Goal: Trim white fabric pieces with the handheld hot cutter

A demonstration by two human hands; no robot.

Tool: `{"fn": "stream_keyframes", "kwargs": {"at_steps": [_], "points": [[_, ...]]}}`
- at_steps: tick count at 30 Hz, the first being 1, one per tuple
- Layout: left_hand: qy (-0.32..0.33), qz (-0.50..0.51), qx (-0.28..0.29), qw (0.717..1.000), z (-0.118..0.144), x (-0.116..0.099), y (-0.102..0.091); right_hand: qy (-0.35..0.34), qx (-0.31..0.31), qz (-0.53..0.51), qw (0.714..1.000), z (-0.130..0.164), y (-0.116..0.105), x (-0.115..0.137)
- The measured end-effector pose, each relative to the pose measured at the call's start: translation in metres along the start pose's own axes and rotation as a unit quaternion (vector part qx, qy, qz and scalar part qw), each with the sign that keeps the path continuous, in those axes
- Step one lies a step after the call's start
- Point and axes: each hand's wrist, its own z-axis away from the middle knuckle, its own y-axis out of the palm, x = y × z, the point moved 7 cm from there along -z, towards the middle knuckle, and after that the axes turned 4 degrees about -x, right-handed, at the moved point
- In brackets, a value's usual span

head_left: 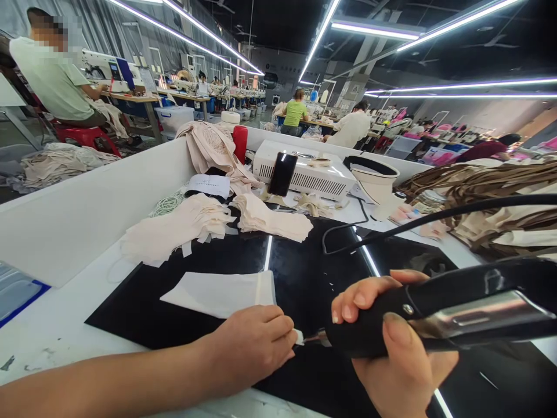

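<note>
My right hand (400, 342) is wrapped around a thick black corded hand tool (470, 307) with a silver side plate. The tool's narrow metal tip points left, close to the fingers of my left hand (261, 342). My left hand is closed in a pinch on a small white piece (299, 337), which sticks out right by that tip; most of it is hidden by my fingers. Just beyond my left hand, a flat cream fabric panel (221, 293) with a band along its right end lies on the black board (300, 273).
Two stacks of cream fabric pieces (178, 229) (274, 220) lie at the board's far edge. Behind them are a phone (282, 174), a white vented box (308, 165) and a red cone (239, 144). The black cord (435, 217) arches across the right. Brown straps (470, 180) pile at right.
</note>
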Motion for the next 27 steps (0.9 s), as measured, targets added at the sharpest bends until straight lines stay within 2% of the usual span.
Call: {"fn": "stream_keyframes", "kwargs": {"at_steps": [4, 11, 18, 27], "points": [[0.005, 0.004, -0.005, 1.000, 0.002, 0.002, 0.000, 0.000, 0.000, 0.009, 1.000, -0.001, -0.003, 0.002], [0.017, 0.040, 0.010, 0.999, 0.004, 0.004, -0.005, -0.002, -0.036, 0.030, 0.999, 0.000, -0.014, 0.010], [-0.070, 0.159, 0.013, 0.985, 0.011, 0.014, -0.006, -0.001, -0.055, 0.043, 0.998, 0.002, -0.015, 0.015], [-0.083, 0.178, 0.034, 0.980, 0.014, 0.014, -0.002, -0.004, -0.079, 0.042, 0.996, -0.002, -0.016, 0.014]]}}
